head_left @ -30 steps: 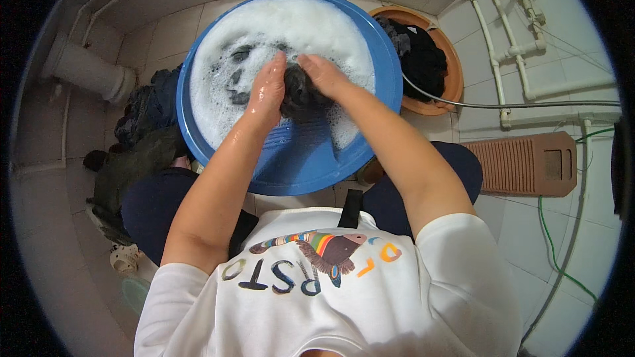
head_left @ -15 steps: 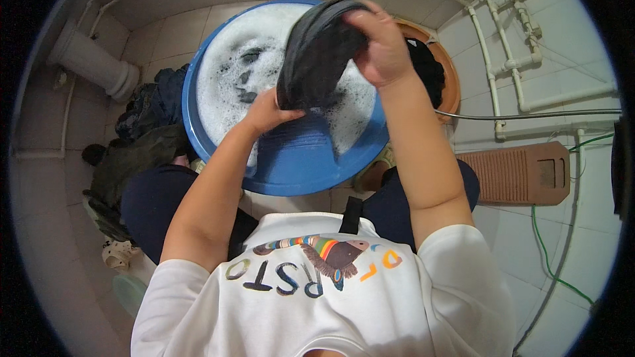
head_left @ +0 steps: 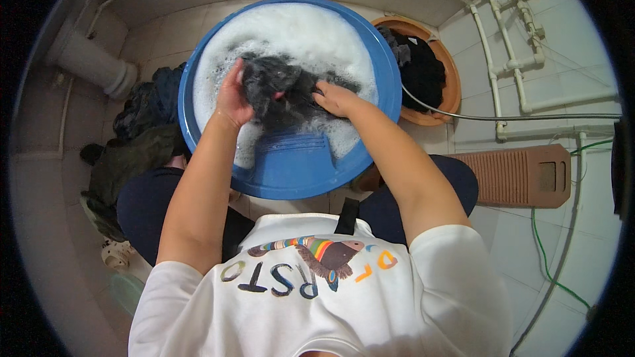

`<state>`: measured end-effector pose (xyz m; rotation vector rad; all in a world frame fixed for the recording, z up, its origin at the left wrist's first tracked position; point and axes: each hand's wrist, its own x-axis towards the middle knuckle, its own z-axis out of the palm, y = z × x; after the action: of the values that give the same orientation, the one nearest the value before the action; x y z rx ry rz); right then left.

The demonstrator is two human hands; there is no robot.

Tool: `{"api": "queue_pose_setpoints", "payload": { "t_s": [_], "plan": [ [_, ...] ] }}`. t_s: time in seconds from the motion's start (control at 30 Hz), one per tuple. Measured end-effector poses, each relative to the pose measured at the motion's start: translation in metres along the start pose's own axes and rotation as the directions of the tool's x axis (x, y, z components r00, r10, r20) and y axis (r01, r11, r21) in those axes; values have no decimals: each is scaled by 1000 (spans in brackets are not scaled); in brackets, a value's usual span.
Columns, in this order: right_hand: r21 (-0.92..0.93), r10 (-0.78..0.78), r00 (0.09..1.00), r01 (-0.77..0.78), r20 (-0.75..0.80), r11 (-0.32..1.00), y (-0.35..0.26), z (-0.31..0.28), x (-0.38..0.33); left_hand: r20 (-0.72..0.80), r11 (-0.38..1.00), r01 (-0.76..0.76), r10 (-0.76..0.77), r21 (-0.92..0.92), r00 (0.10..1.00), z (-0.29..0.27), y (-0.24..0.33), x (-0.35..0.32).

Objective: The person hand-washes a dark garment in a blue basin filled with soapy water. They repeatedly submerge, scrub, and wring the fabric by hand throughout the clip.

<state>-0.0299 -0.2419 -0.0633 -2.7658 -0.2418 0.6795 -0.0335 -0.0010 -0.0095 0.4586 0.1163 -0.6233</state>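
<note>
In the blue basin [head_left: 291, 182], hands apart: left hand [head_left: 233, 97] at dark cloth's [head_left: 274, 79] left side, right hand [head_left: 336, 98] at right; can't tell grip.

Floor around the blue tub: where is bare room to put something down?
Bare tiles show between the green hose and right sleeve, below the brown washboard. Crowded: dark clothes left of the blue tub, orange basin right.

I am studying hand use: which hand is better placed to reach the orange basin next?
Probably the right hand: it is nearer the orange basin, right of the blue tub. The left hand is farther, touching the dark cloth.
</note>
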Motion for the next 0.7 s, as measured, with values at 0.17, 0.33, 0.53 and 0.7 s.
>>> {"api": "queue_pose_setpoints", "payload": {
  "t_s": [0.17, 0.33, 0.53, 0.7],
  "plan": [
    [-43, 383, 923, -381, 49, 924, 21, -23, 6, -329, 986, 152, -120, 74, 937, -26, -31, 18],
    [538, 178, 881, 98, -438, 837, -7, -5, 22, -255, 988, 146, -152, -40, 955, -27, -40, 27],
    [413, -347, 659, 715, -668, 564, -110, 2, -18, -214, 984, 175, -164, 34, 963, -46, -34, 29],
    [47, -645, 424, 855, -636, 516, -145, -5, -61, 218, 979, -195, 178, 59, 960, -52, -56, 33]
  ]
}}
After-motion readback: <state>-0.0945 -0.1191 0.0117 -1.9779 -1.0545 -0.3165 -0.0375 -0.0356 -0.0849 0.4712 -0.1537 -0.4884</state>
